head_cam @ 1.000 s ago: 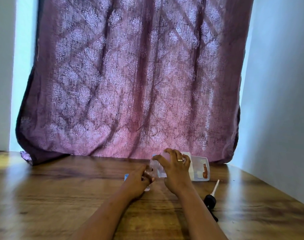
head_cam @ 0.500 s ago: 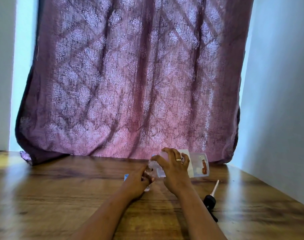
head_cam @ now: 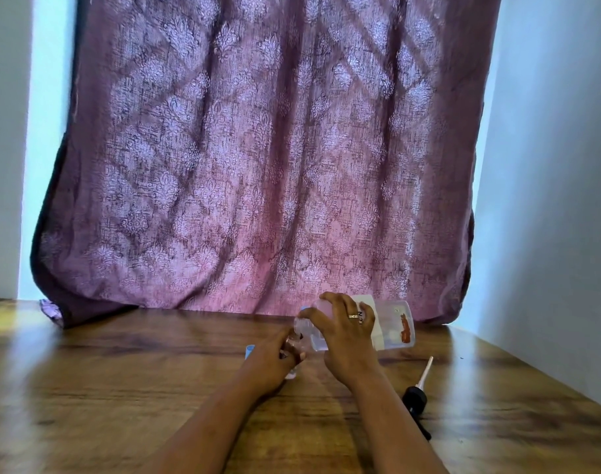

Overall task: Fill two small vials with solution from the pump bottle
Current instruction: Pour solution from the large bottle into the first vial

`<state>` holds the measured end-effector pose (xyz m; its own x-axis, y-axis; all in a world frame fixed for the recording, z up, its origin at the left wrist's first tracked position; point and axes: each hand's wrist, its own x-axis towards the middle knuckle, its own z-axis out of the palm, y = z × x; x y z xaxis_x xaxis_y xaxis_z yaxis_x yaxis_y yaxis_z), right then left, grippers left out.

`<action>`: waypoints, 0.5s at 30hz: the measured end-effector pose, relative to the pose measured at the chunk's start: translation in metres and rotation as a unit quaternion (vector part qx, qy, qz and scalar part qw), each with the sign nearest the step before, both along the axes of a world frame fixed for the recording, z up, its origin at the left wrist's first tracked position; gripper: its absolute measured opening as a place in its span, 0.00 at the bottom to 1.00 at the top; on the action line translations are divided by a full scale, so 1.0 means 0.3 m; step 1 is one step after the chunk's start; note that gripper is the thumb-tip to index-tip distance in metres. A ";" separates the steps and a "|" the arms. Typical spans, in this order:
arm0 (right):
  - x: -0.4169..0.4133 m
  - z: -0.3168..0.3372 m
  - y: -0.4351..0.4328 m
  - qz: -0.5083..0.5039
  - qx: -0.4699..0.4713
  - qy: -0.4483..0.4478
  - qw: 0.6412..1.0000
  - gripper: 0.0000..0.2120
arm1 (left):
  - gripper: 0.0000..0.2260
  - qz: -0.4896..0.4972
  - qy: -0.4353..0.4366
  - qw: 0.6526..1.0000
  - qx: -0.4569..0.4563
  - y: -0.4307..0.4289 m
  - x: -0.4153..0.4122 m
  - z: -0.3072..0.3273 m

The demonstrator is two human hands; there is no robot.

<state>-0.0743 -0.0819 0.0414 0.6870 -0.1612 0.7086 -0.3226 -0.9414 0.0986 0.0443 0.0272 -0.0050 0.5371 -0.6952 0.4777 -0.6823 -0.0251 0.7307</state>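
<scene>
My right hand (head_cam: 346,331) grips a clear plastic bottle (head_cam: 394,325) with a white and orange label, tipped on its side, its open neck pointing left and down. My left hand (head_cam: 280,354) is closed around a small clear vial (head_cam: 292,373) standing on the wooden table (head_cam: 121,388); only its base shows below my fingers. The bottle's neck sits right above the vial's mouth. A light blue cap or second vial (head_cam: 249,351) peeks out just left of my left hand. The removed pump head (head_cam: 416,398), black with a pale tube, lies on the table to the right.
A purple patterned curtain (head_cam: 264,148) hangs behind the table's far edge. A white wall (head_cam: 552,217) borders the table on the right.
The bottle has rolled slightly in my right hand, so its orange label mark now faces me more. Both hands stay in place over the vial.
</scene>
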 end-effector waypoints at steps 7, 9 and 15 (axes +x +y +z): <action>0.001 0.000 0.003 -0.002 -0.002 -0.003 1.000 0.42 | 0.14 -0.005 0.006 1.000 0.003 0.006 -0.002 0.007; 0.001 0.000 0.003 -0.005 -0.007 -0.001 1.000 0.42 | 0.14 -0.006 0.011 1.000 0.002 0.010 -0.007 0.009; 0.001 0.002 0.006 -0.005 -0.012 0.001 1.000 0.41 | 0.15 0.005 0.001 1.000 0.002 0.008 -0.004 0.007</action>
<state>-0.0740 -0.0801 0.0421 0.6867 -0.1514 0.7110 -0.3315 -0.9357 0.1209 0.0431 0.0296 -0.0029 0.5449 -0.6913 0.4746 -0.6811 -0.0347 0.7313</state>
